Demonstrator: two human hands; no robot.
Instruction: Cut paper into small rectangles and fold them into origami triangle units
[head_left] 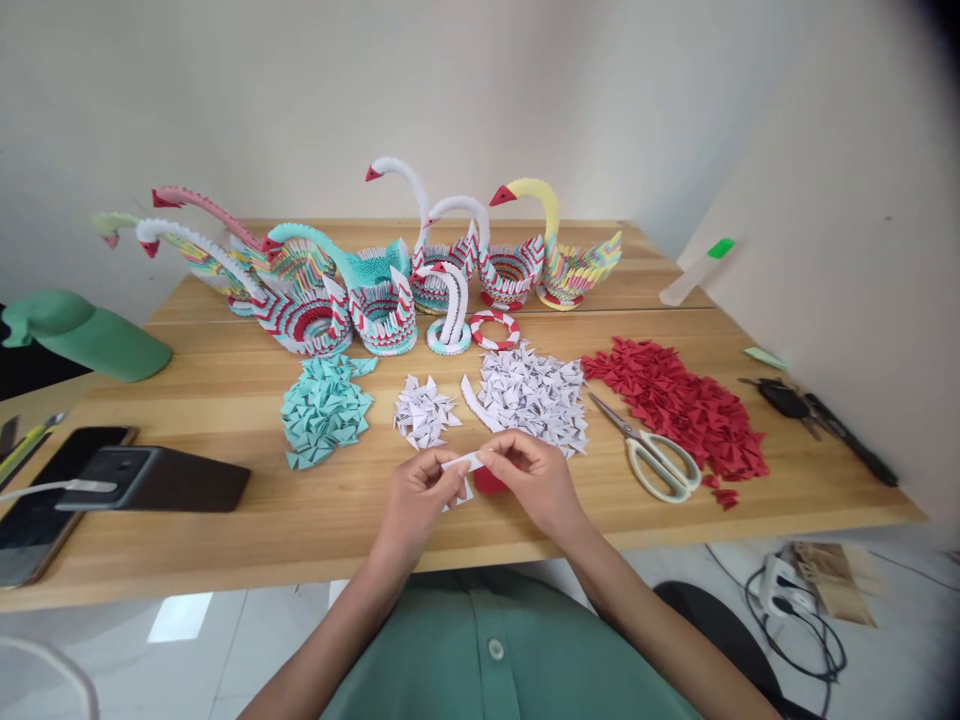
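Observation:
Between my two hands, over the table's front part, a small white strip of folded paper (463,462) is pinched. My left hand (421,488) grips its left end, and my right hand (529,477) grips the right end with thumb and finger. Just beneath them lie a red piece of paper (491,480) and some white paper (460,497), both partly hidden by the hands. Beyond my hands sit a small pile of white folded paper triangles (424,412) and a larger white pile (534,398), with a curved white chain of pieces (478,405) at its left edge.
Paper swans (304,315) stand along the back, near a red-and-white paper ring (495,330). Teal triangles (327,408) lie left; red triangles (679,400) and scissors (660,460) lie right. A dark box-shaped device (161,480), a phone (45,510) and a green bottle (90,335) occupy the left side.

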